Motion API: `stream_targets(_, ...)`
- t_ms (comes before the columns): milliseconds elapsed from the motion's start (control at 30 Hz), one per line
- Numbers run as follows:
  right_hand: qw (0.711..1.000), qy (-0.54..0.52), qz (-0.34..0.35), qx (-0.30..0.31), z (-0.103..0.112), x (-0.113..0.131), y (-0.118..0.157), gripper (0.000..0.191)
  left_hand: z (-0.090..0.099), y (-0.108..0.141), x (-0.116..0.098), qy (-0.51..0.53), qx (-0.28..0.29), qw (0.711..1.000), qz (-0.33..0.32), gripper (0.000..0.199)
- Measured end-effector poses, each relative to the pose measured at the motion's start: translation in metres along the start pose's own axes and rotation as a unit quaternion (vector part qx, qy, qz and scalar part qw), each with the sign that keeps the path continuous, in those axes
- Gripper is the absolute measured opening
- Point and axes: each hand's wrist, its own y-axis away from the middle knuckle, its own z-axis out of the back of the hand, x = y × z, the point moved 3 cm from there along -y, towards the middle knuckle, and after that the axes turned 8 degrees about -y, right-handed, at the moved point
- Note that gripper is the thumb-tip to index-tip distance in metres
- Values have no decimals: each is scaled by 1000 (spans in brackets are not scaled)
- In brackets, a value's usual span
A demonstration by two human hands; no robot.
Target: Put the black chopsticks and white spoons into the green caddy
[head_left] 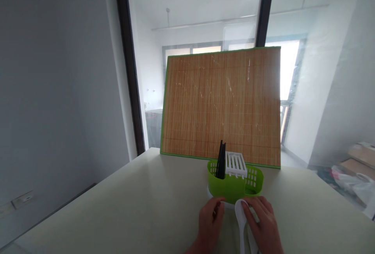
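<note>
A green basket (pixel 227 189) with slotted ends and a white base stands on the table. Black chopsticks (pixel 220 162) lean upright in its left part, beside a white slatted rack (pixel 235 164) on top. My left hand (pixel 210 221) is at the basket's front left, fingers curled with a gap at the thumb and nothing visible between them. My right hand (pixel 263 222) has thumb and fingers on the bowl end of a white spoon (pixel 240 219), in front of the basket. Another white handle (pixel 252 240) shows under the right hand, partly hidden.
Behind the basket, a bamboo mat (pixel 221 105) with green edging stands upright on the pale table (pixel 131 203). Past it is a glass partition with dark frames. Boxes and plastic bags (pixel 353 182) lie at the far right.
</note>
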Motion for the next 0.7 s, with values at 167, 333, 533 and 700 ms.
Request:
stream_targets(167, 993, -32, 109, -34, 9, 32, 1, 20, 8, 17, -18, -24, -37, 993, -109, 26)
stream_targets(333, 989, -37, 133, -42, 9, 42, 4, 25, 16, 23, -38, -91, -35, 969, -225, 27)
stream_targets(533, 991, -57, 118, -38, 8, 42, 3, 27, 25, 14, -57, -187, 10, 951, -247, 14)
stream_targets(700, 991, -66, 114, -33, 6, 41, 5, 27, 44, 5, -71, -243, 28, 926, -287, 12)
